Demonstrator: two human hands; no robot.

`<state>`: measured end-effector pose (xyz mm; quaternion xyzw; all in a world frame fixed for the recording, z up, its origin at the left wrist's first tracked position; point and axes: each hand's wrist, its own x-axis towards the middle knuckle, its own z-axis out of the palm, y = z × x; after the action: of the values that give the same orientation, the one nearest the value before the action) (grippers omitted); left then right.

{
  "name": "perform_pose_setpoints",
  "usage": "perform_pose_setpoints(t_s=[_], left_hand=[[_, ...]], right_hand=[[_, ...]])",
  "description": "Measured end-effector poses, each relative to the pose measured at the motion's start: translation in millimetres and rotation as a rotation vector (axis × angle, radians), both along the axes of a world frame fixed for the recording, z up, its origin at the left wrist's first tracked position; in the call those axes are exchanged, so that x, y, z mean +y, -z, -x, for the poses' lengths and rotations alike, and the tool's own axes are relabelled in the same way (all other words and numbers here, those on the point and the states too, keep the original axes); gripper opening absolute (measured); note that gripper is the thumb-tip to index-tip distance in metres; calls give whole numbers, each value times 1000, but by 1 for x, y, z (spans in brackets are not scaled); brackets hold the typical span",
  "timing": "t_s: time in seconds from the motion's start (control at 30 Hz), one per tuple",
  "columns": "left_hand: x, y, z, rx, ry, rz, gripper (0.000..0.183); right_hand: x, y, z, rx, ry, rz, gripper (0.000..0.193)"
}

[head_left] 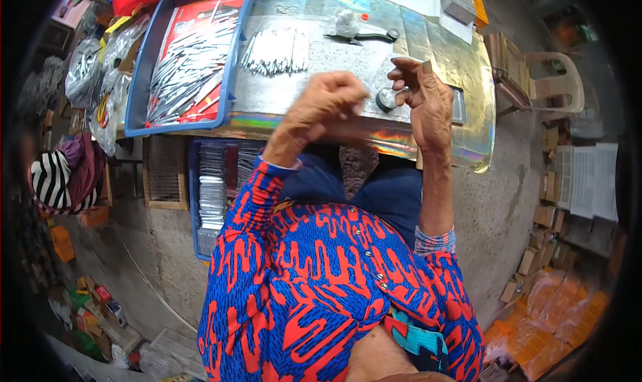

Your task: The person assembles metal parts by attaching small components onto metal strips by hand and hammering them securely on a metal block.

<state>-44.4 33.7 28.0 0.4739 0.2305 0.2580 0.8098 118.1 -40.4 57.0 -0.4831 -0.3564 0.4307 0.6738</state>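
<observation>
My left hand (pixel 329 100) is raised over the table's near edge, its fingers curled together and slightly blurred. Whatever it may hold is hidden. To its right, my right hand (pixel 428 100) has its fingers bent and apart, with nothing visible between them. Close by its fingertips stands a small round container (pixel 386 100) with a dark rim. A row of thin metal rods (pixel 275 50) lies on the table beyond my left hand. Many more slim silvery pieces (pixel 194 61) fill a blue tray (pixel 223 118) at the left.
Dark-handled pliers (pixel 374 37) and a crumpled clear plastic bag (pixel 345 22) lie at the back of the shiny-covered table (pixel 476 128). Below the table's left part is another blue crate (pixel 195 215) of stacked pieces. A plastic chair (pixel 558 81) stands at the right.
</observation>
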Motion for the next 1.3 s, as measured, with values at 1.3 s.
perform_pose_setpoints(t_s=[1.3], left_hand=[[89,48,91,761,-670,-993,15]], right_hand=[[-40,147,-168,-1501,461,442,11]])
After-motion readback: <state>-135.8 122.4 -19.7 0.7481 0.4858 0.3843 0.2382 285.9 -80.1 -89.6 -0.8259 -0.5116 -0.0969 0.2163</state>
